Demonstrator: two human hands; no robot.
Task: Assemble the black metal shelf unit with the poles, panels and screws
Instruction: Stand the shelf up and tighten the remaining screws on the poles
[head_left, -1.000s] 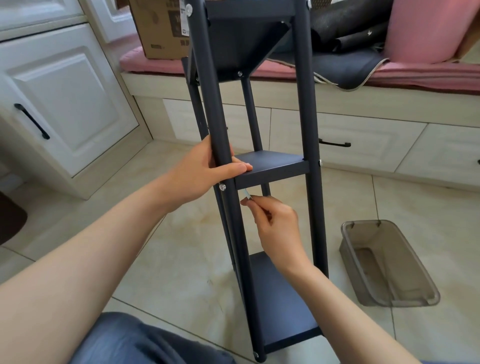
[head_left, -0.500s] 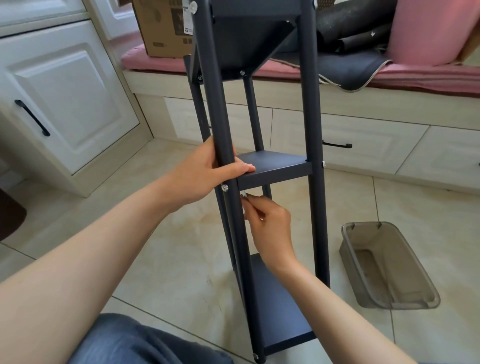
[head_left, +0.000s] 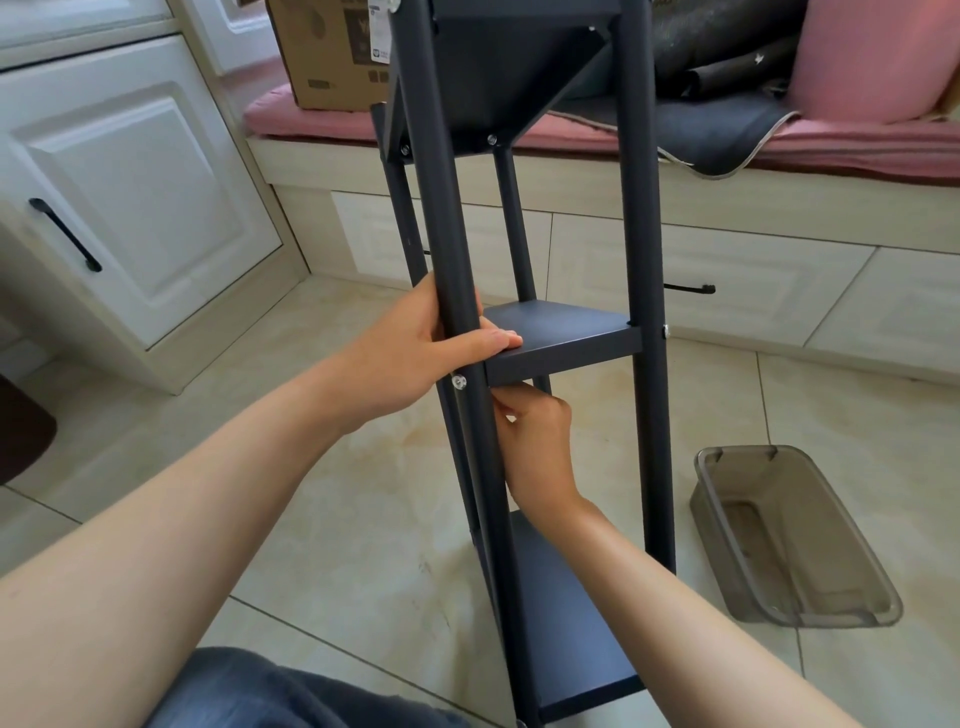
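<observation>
Black metal shelf unit (head_left: 641, 218) stands on tile floor (head_left: 363, 519), between arms. Left hand (head_left: 410, 358) grips front left pole (head_left: 452, 260), fingers curled round it, thumb on middle panel (head_left: 566, 332). Silver screw (head_left: 459, 382) in pole just below thumb. Right hand (head_left: 540, 441) under middle panel, fingers bunched, pinching something small; cannot tell what. Brown plastic bin (head_left: 789, 540) on floor, right of shelf.
</observation>
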